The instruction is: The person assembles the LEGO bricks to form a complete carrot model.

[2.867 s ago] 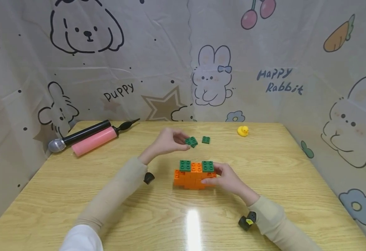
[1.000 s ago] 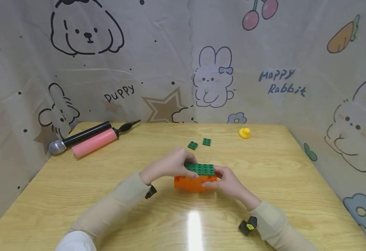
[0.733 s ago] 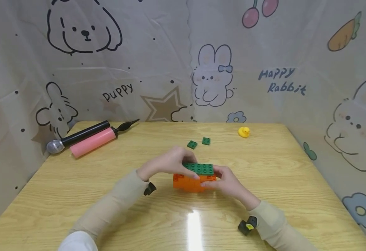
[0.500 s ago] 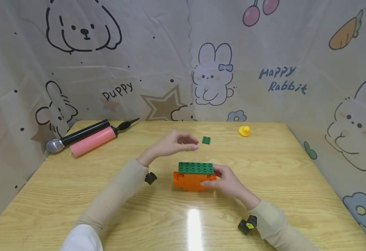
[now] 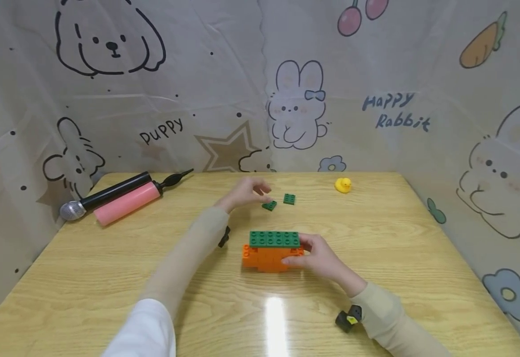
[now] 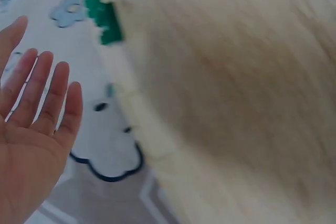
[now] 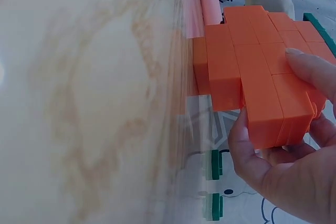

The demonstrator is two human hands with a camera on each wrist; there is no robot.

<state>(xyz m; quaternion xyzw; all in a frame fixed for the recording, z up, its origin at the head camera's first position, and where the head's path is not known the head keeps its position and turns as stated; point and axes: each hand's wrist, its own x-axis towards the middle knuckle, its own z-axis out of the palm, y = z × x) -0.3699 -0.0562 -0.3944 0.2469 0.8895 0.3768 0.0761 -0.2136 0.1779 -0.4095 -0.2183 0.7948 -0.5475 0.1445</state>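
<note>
My right hand (image 5: 322,259) grips the right end of a block build made of orange toy bricks (image 5: 270,260). A row of green bricks (image 5: 274,239) runs along its top. The right wrist view shows the thumb on one face of the orange bricks (image 7: 262,72) and fingers curled around the other side. Farther back, my left hand (image 5: 244,193) hovers beside a loose green brick (image 5: 269,205), fingertips close to it. In the left wrist view that hand (image 6: 37,129) has fairly straight fingers and holds nothing. Another loose green brick (image 5: 289,199) lies just right of the first.
At the back left, a black microphone (image 5: 108,193) and a pink hand pump (image 5: 128,202) lie side by side. A yellow rubber duck (image 5: 343,185) sits near the table's back edge. Behind the wooden table (image 5: 367,233) hangs a printed cloth (image 5: 224,74).
My left hand brought a green brick to the middle gap on top of the orange build, pressed it on, let go, then moved back toward the loose bricks. My right hand kept its grip.
</note>
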